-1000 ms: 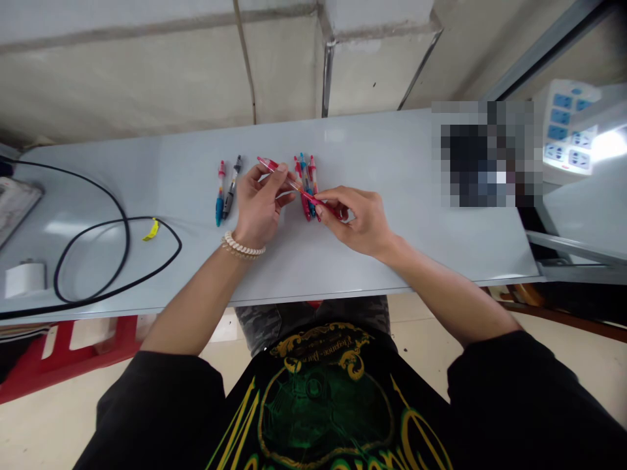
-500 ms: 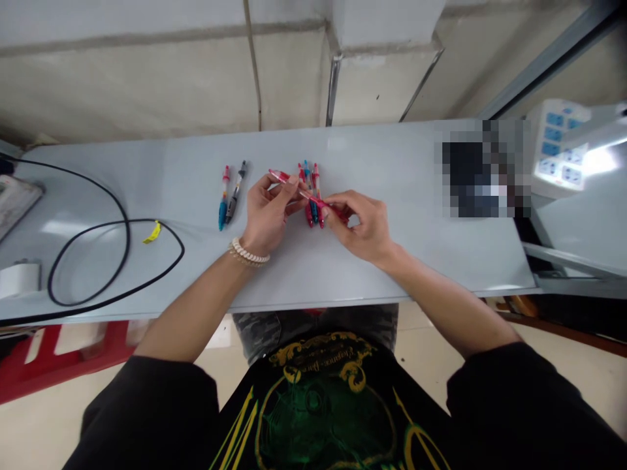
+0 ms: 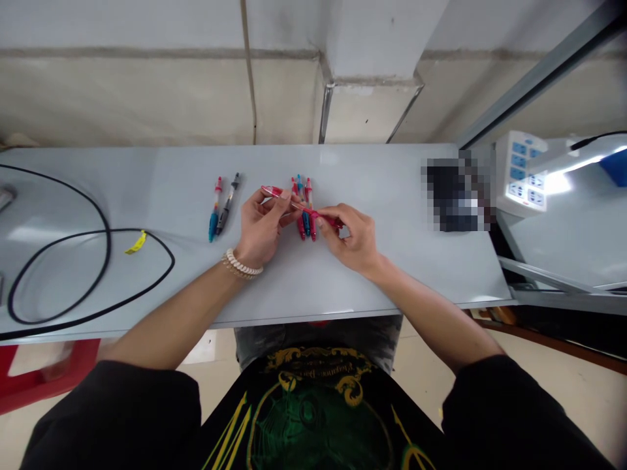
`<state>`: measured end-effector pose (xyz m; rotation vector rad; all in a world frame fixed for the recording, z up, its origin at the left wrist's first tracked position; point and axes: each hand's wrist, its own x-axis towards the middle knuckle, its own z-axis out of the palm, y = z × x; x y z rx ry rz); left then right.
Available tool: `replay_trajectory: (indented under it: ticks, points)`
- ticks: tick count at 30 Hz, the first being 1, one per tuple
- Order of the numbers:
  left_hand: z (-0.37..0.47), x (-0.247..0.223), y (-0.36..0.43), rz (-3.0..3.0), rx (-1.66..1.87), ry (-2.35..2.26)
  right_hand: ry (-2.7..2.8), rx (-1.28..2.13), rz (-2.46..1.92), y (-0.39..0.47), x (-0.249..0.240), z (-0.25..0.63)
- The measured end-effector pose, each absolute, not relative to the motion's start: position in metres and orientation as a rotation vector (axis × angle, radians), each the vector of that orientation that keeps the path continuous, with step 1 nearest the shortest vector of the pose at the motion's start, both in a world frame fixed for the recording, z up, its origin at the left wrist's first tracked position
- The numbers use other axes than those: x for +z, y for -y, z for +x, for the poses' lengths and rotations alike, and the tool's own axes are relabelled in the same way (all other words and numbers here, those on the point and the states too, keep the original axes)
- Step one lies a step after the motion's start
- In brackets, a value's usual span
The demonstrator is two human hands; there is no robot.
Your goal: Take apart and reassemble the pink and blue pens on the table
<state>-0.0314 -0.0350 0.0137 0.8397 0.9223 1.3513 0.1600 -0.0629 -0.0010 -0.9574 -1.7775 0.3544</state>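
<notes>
glossy plastic pen [image 3: 313,213], smooth shiny tabletop [image 3: 392,248], matt cloth shirt [image 3: 313,418], plastic power strip [image 3: 520,173]

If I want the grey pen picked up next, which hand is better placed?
Likely the left hand: the grey pen lies just beside it. The right hand is farther off, beyond the three grouped pens. Both hold the red pen, so the left would first have to let go.

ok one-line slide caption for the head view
Left hand and right hand holding a red pen over a table, three pens close by, two pens further left.
</notes>
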Motion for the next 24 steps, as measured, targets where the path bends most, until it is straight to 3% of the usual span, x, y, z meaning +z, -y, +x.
replay_trajectory:
  ticks: [24]
  points:
    - [-0.0396,0.0226,0.0338,0.697,1.303,-0.762,1.697,0.227,-0.829,0.0633,0.0063,0.158]
